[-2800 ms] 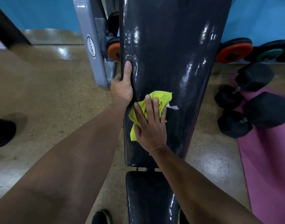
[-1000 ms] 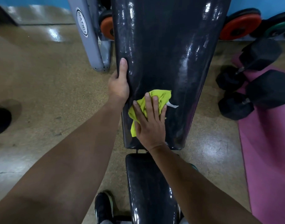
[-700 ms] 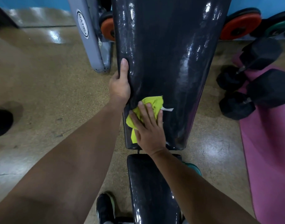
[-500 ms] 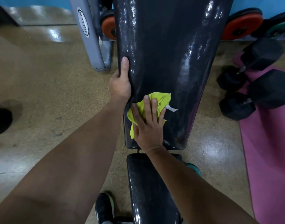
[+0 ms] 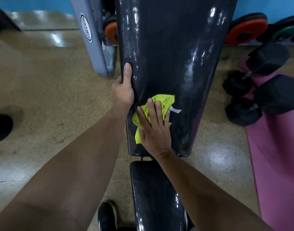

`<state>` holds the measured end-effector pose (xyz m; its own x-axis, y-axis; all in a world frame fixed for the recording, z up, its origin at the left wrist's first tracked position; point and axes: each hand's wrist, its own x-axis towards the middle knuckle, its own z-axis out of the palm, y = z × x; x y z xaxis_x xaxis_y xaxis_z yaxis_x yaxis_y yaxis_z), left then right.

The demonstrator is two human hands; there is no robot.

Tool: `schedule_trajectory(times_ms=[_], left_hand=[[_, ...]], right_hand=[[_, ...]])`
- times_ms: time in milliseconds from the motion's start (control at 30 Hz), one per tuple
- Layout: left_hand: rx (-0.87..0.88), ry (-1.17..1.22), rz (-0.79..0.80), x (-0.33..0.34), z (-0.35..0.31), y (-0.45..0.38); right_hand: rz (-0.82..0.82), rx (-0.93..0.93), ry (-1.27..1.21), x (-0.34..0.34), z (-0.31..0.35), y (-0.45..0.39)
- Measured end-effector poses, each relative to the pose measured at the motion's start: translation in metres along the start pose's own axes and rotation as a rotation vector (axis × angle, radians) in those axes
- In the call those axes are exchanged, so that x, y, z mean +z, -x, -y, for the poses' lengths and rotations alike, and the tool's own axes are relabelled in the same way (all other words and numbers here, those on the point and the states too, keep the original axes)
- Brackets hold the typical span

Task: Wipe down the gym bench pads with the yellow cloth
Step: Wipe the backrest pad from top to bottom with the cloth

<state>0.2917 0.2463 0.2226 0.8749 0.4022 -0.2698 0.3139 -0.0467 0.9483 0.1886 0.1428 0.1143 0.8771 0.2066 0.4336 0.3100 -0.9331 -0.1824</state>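
While left hand [image 5: 123,90] grips on, yellow cloth [image 5: 161,104] unmoved — right hand [image 5: 155,130] flat.

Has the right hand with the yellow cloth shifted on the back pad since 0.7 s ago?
Yes. The right hand and yellow cloth slid slightly up the back pad, away from its lower edge.

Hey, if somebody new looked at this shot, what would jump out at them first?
The bright yellow cloth stands out most, pressed flat by the right hand against the lower part of the glossy black back pad in mid-frame. The left hand grips that pad's left edge. At right, black dumbbells lie partly on a pink mat.
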Motion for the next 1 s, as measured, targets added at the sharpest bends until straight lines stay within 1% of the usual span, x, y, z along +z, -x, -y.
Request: schedule_trajectory(times_ms=[67,133,233,267,333,400,433,533,600,667,767,867,933,1000], left_hand=[[0.006,-0.005,-0.001,0.000,-0.001,0.001],[0.006,-0.006,-0.006,0.000,0.000,0.001],[-0.006,-0.011,0.000,0.000,0.003,0.001],[-0.008,-0.014,0.001,0.000,0.003,0.001],[-0.003,-0.017,-0.004,0.000,0.004,-0.001],[0.003,-0.016,-0.010,-0.001,0.005,-0.003],[0.006,-0.014,-0.012,-0.001,0.005,-0.004],[0.007,-0.010,-0.004,-0.001,0.007,-0.004],[-0.004,-0.006,-0.007,-0.001,0.008,-0.003],[-0.019,-0.010,-0.007,0.000,0.008,-0.003],[-0.026,-0.005,-0.014,0.001,0.003,0.000],[0.005,-0.003,-0.029,0.000,0.002,0.000],[0.011,0.002,-0.040,0.000,0.003,0.000],[0.016,0.005,-0.048,0.000,0.005,-0.001]], right_hand=[[0.033,-0.021,0.037,-0.003,-0.012,0.008],[0.003,0.052,0.039,-0.005,-0.017,0.010],[-0.023,0.177,-0.043,-0.006,-0.002,0.003],[-0.005,0.169,-0.057,-0.004,0.004,0.003],[0.043,0.076,-0.052,-0.001,0.007,0.011],[0.068,-0.013,-0.020,0.001,-0.005,0.021],[0.074,-0.028,-0.009,0.000,-0.014,0.025],[0.037,0.037,0.018,-0.006,-0.034,0.028],[-0.010,0.111,-0.020,-0.008,-0.034,0.021],[-0.015,0.154,-0.063,-0.008,-0.025,0.011],[-0.013,0.088,-0.048,-0.005,-0.021,0.011],[0.004,0.021,-0.001,-0.005,-0.041,0.025],[0.025,0.076,0.003,-0.007,-0.052,0.032],[0.009,0.171,-0.040,-0.007,-0.048,0.031]])
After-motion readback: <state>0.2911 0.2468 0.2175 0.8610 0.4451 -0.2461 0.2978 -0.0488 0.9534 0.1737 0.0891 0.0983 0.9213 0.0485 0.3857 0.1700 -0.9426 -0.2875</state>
